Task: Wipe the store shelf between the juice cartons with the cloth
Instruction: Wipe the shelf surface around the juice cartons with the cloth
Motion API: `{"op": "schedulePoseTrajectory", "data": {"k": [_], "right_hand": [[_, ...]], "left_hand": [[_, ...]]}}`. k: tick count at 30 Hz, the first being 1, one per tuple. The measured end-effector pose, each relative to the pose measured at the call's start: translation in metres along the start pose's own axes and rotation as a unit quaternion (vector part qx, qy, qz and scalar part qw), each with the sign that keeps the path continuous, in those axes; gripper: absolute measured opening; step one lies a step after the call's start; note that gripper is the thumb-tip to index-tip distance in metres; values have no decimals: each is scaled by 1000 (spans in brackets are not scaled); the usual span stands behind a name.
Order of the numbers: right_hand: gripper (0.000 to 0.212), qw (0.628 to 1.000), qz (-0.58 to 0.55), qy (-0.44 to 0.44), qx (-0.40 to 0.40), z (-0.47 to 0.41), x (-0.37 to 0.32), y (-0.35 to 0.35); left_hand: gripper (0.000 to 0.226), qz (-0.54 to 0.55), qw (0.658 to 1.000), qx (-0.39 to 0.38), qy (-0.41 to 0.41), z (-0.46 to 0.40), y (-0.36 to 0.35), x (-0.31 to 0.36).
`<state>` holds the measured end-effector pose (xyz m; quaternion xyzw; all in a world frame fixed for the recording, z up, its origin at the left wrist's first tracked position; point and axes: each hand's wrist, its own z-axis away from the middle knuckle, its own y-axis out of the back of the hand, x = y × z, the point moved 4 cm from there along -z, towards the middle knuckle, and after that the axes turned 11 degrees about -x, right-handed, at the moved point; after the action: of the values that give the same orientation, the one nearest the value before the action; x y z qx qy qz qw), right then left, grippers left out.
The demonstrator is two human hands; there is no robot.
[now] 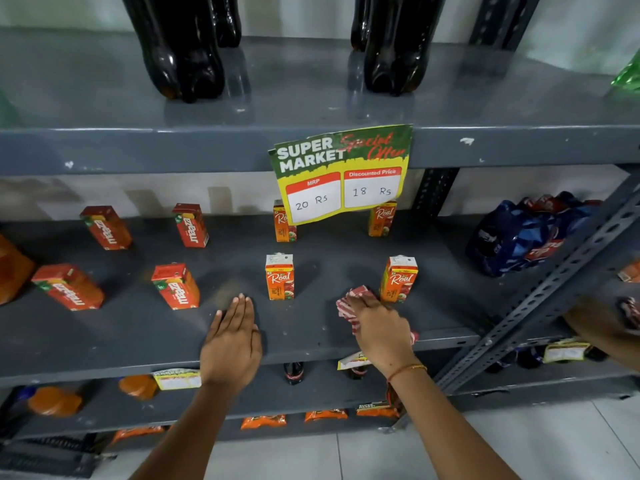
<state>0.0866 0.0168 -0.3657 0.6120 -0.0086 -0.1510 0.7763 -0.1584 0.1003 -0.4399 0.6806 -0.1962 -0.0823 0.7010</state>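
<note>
The grey store shelf (311,327) holds two rows of small juice cartons. At the front stand an orange Real carton (280,277) and a second Real carton (398,279). My right hand (381,330) presses a red and white striped cloth (349,308) onto the shelf between those two, close to the right carton's base. My left hand (232,337) lies flat on the shelf, fingers straight, between a red Maaza carton (176,286) and the left Real carton. A brownish dusty smear (227,289) shows just beyond its fingertips.
More Maaza cartons (105,227) and Real cartons (381,219) stand at the back. A price sign (341,173) hangs from the shelf above, where dark soda bottles (183,50) stand. A blue bottle pack (519,233) lies at right behind a slanted metal brace (540,306). Another person's hand (595,323) is at right.
</note>
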Motion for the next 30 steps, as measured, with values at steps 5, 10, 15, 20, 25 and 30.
{"op": "schedulePoseTrajectory", "data": {"k": [5,10,15,20,25,30], "right_hand": [[49,990,-47,111,-70,27,-8,-4],[56,995,-69,61,25,28,17,22],[54,1000,3,-13,9,12,27,15],[53,999,-6,45,1,19,5,-3],[48,957,-122,215,-154,49,-25,-12],[61,971,-159,169,-66,12,-4,11]], "left_hand": [[60,-3,1000,-5,1,0,0,0],[61,-7,1000,-5,2,0,1,0],[62,-12,1000,2,7,0,1,1],[61,-3,1000,7,4,1,3,2],[63,-9,1000,0,8,1,1,1],[62,3,1000,3,4,2,4,3]]}}
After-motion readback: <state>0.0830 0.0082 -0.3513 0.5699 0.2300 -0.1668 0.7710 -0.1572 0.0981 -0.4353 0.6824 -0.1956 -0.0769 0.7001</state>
